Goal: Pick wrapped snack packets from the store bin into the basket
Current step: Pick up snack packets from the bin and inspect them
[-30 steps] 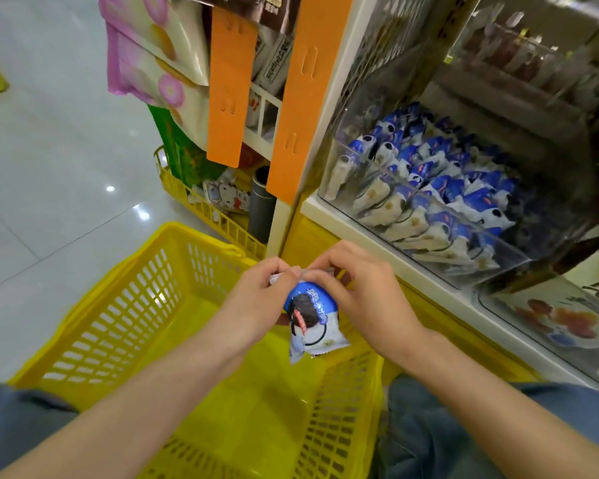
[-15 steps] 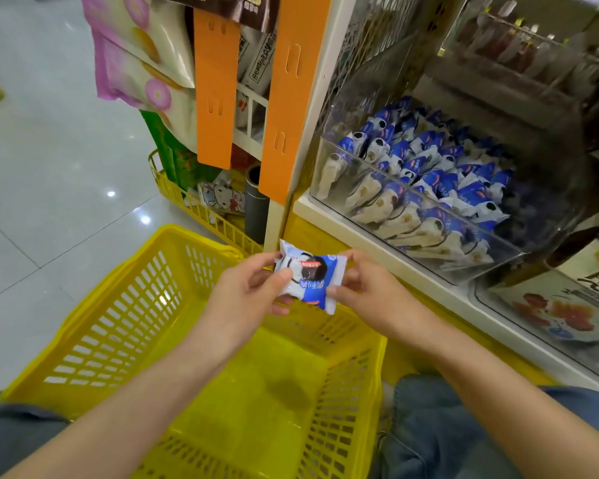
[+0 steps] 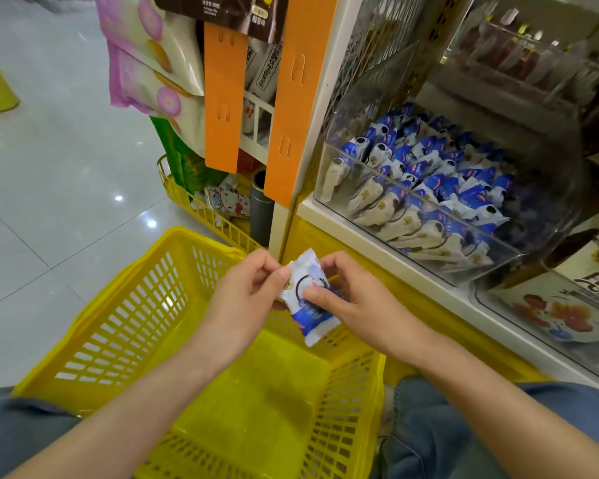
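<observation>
Both hands hold one blue-and-white wrapped snack packet (image 3: 307, 294) above the far edge of the yellow plastic basket (image 3: 125, 333). My left hand (image 3: 248, 299) pinches its left side and my right hand (image 3: 353, 299) pinches its right side, thumb across the wrapper. The packet's pale back side faces me. The basket's floor shows nothing in it. To the upper right, a clear store bin (image 3: 429, 236) on the shelf holds several more of the same packets (image 3: 429, 178).
Orange strips (image 3: 223, 98) and hanging snack bags (image 3: 146, 63) are to the left of the shelf post. A low yellow wire rack (image 3: 201, 209) with small goods stands behind the basket. Another clear bin (image 3: 550, 305) sits right of the snack bin. Grey tiled floor lies left.
The packet has been turned over between my hands, from its printed blue front to its pale back. Both hands stay over the basket's far edge.
</observation>
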Tool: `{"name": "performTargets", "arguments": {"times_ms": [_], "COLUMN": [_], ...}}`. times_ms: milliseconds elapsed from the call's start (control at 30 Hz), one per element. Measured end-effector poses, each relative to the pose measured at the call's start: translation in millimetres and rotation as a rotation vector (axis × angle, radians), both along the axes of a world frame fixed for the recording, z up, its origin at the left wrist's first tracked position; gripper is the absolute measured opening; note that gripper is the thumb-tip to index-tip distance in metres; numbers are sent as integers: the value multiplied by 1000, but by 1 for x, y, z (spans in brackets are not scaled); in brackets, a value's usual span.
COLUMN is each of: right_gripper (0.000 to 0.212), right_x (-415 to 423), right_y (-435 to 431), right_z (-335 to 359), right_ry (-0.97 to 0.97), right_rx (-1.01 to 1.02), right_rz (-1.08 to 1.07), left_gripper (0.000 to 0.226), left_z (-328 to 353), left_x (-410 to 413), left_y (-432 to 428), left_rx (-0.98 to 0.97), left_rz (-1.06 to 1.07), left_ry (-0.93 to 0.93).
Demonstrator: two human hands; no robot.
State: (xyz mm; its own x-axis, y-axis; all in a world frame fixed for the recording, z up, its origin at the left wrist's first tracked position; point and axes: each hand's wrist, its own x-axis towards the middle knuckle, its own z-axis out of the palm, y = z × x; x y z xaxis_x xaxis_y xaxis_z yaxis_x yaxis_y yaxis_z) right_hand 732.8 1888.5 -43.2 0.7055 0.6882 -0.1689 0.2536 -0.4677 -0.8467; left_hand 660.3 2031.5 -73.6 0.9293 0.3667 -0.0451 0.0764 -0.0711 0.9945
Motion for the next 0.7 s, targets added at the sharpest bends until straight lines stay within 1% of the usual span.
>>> {"name": "performTargets", "arguments": {"times_ms": [67, 133, 233, 267, 300, 367, 433, 467, 533, 600, 633, 667, 700], "right_gripper": [24, 22, 9, 6, 6, 8, 12, 13, 11, 5, 4, 4, 4], "right_x": [-5, -6, -4, -5, -5, -6, -7, -6, -5, -4, -3, -2, -1], "right_y": [3, 4, 4, 3, 3, 2, 1, 0, -1, 0, 0, 0, 0], "right_z": [0, 2, 6, 6, 6, 7, 8, 8, 8, 8, 8, 9, 9], "right_ry": [-72, -186, -223, -241, -304, -507, -658, -697, -711, -652, -617, -591, -580], "right_rx": [83, 93, 99, 105, 108, 97, 68, 61, 79, 153, 198, 241, 279], "right_rz": [-24, -37, -49, -47, -37, 15, 56, 56, -2, -122, -181, -222, -233], "left_gripper": [22, 20, 16, 16, 16, 19, 21, 21, 17, 12, 13, 19, 28], "left_z": [0, 2, 8, 9, 9, 10, 11, 12, 11, 8, 8, 8, 10], "left_x": [-2, -4, -6, -6, -6, -4, 0, 1, 1, 0, 0, 0, 0], "left_y": [3, 4, 4, 4, 4, 6, 8, 8, 7, 7, 7, 6, 4], "left_rx": [192, 345, 417, 414, 401, 349, 245, 185, 103, 118, 131, 92, -11], "left_rz": [-9, -50, -76, -76, -77, -95, -128, -139, -110, -19, 12, 18, -2], "left_ry": [-43, -94, -156, -167, -170, -146, -110, -98, -79, -2, 64, 134, 203]}}
